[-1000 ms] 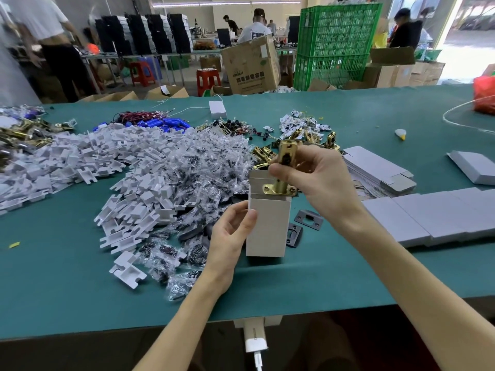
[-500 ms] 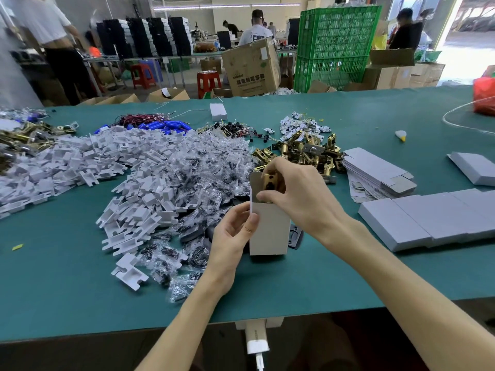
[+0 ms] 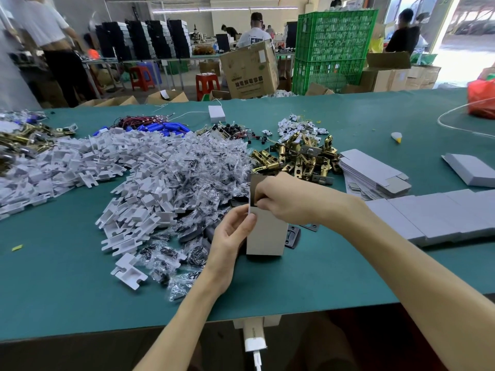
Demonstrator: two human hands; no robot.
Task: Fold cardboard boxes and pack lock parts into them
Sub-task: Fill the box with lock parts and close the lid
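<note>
Now we had sunk the latch into the box point(image 3: 265, 234), our left hand point(image 3: 230, 236) gripping it, our right hand point(image 3: 289, 199) curled at its mouth, hold hidden.

Grey box point(image 3: 263, 236) on teal table point(image 3: 80, 290); brass latches point(image 3: 300, 156) — white inserts point(image 3: 128, 162); green crates point(image 3: 334, 46)

Left grip point(image 3: 230, 236) bare; right grip point(image 3: 292, 199) bare.

Beyond my green table point(image 3: 67, 290) stand stacked green crates point(image 3: 334, 49), a tilted brown carton point(image 3: 249, 73) and red stools point(image 3: 205, 83); a red bag point(image 3: 482, 99) sits far right.
</note>
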